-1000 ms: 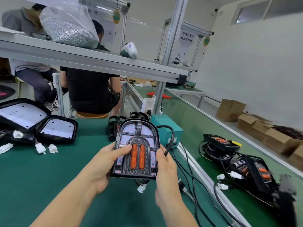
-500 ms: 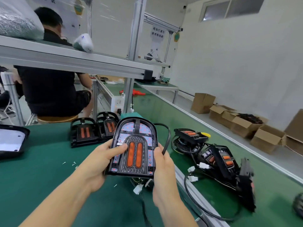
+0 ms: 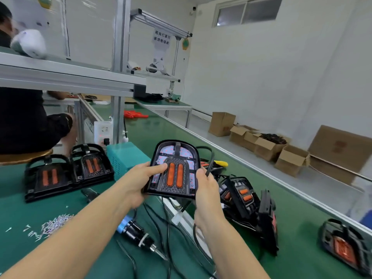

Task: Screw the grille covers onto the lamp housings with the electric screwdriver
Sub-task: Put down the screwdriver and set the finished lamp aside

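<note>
both hands are holding a lamp [image 3: 174, 170] up over the green bench [image 3: 24, 214], left hand [image 3: 138, 183] gripping its left edge with the thumb lying across the grille, right hand [image 3: 207, 190] clamping the right edge and, it seems, the black cable [image 3: 209, 158] too. the screwdriver [image 3: 138, 236] is lying untouched on the bench under the forearms, just right of a screw pile [image 3: 54, 223]. two more lamps [image 3: 66, 174] are sitting flat at back left, with a heap of others [image 3: 247, 200] lying on the belt at right.
</note>
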Action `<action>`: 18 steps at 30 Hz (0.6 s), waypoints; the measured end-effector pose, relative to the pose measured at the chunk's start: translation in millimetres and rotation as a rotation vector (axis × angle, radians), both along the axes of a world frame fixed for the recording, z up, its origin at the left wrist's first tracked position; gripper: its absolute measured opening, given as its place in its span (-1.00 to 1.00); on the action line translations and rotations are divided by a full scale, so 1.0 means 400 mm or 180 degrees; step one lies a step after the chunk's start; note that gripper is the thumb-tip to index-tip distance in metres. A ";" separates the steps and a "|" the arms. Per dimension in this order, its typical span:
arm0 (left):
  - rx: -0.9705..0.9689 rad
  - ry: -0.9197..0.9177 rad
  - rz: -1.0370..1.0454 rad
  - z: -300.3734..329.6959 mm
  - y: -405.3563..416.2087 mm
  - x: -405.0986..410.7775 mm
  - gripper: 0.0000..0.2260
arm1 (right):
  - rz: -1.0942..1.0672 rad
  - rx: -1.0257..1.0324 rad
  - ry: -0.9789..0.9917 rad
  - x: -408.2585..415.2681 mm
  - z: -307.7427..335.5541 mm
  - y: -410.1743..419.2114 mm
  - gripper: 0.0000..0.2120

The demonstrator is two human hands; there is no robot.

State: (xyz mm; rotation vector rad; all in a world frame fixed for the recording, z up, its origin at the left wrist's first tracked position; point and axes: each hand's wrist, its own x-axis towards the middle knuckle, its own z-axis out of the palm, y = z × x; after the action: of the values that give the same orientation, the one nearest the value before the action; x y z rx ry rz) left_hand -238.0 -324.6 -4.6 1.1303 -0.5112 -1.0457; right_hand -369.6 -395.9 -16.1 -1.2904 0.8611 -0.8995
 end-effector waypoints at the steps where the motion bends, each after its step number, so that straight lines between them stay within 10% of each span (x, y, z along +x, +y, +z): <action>1: 0.0012 -0.0052 0.0019 0.008 -0.025 -0.003 -0.80 | -0.0057 -0.0002 0.0029 0.003 0.006 -0.022 -0.78; 8: 0.0158 -0.0766 0.0228 0.039 -0.157 -0.028 -0.84 | -0.0392 0.0256 -0.0117 0.019 0.035 -0.172 -0.76; 18: 0.0024 -0.1838 -0.0089 0.018 -0.232 -0.058 -0.36 | -0.0786 0.0579 -0.0042 0.061 0.071 -0.349 -0.62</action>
State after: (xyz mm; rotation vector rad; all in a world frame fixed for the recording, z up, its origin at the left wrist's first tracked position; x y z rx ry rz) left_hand -261.2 -417.4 2.6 1.4376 -0.9796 -0.7330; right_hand -345.3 -535.4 12.5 -1.0346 1.0827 -0.9966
